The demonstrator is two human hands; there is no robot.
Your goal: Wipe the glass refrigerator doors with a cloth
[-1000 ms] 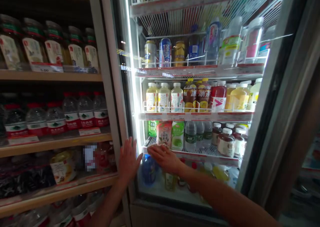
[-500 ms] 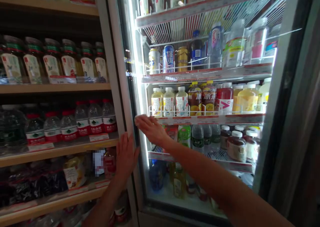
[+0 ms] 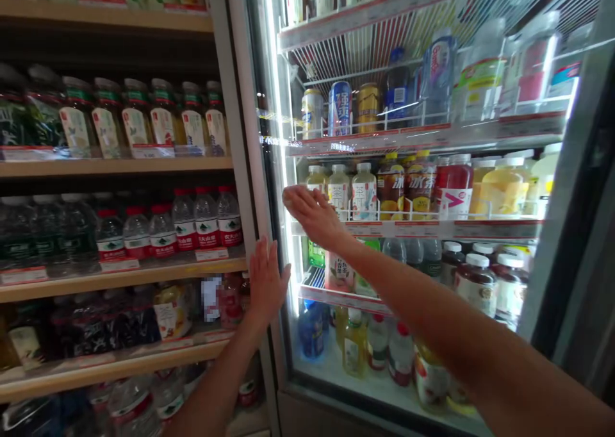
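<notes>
My right hand [image 3: 318,218] reaches across in front of the glass door [image 3: 461,386] of a lit drinks fridge, near its left edge. The fingers are stretched out with nothing in them, partly covering white-capped tea bottles [image 3: 338,190] on a middle shelf. Lower and to the left, my left hand [image 3: 268,283] is raised with fingers spread, empty, in front of the fridge's metal frame [image 3: 262,193]. Whether either hand touches the glass or the frame I cannot tell.
Left of the fridge stand wooden shelves [image 3: 120,165] with tea bottles [image 3: 134,116] and red-capped water bottles [image 3: 206,225]. Inside the fridge, wire shelves carry cans [image 3: 340,109], iced tea bottles [image 3: 390,184] and dark jars [image 3: 475,283]. A dark door edge [image 3: 560,264] runs down the right.
My right hand has risen from the shelf's front rail to the height of the tea bottles. My left hand is slightly higher. The scene has shifted rightward in view.
</notes>
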